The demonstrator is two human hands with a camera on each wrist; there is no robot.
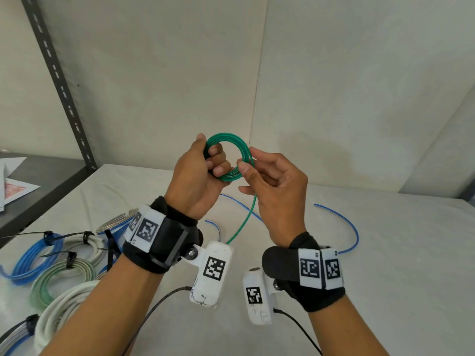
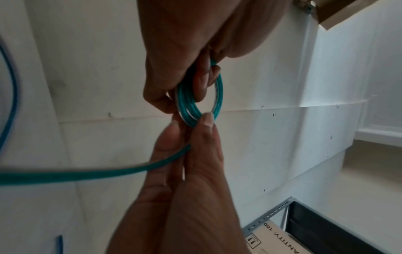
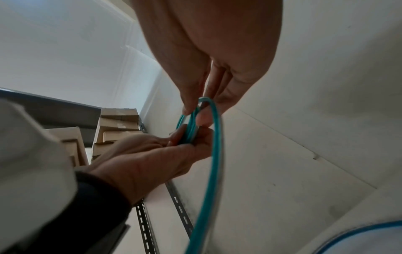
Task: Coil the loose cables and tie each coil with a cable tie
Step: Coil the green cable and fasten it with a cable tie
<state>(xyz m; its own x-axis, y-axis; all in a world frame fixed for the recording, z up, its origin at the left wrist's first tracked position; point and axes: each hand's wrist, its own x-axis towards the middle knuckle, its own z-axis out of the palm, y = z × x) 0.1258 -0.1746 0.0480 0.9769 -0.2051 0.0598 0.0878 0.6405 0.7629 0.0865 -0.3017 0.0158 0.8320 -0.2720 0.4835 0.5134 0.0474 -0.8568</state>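
Tabletop, covered in pale cloth, serving as both work surface and store. Along its left edge, finished coils in blue, green-white and white, each cinched by a black cable tie; grouped there apparently to keep done work apart from what remains. Near the middle and toward the right edge, loose blue cable lying in open arcs, not yet coiled. At far left beyond the tabletop, dark shelf bearing papers.

Raised above the tabletop's middle, well clear of the cloth, green cable wound into a small round coil of several turns; held in the air, presumably so that the free tail hangs straight and feeds without snagging. Tail running down from the coil's right side toward the tabletop, its end hidden behind the wrist camera.

Left hand clenched around the coil's left side, fingers curled through the ring, thumb outside; acting as the fixed former that keeps the turns stacked. Right hand pinching the strand between thumb and forefinger at the coil's right rim, remaining fingers loosely curled; placed there to guide the next turn onto the bundle.

Coiling judged under way; tie for this coil not yet applied.
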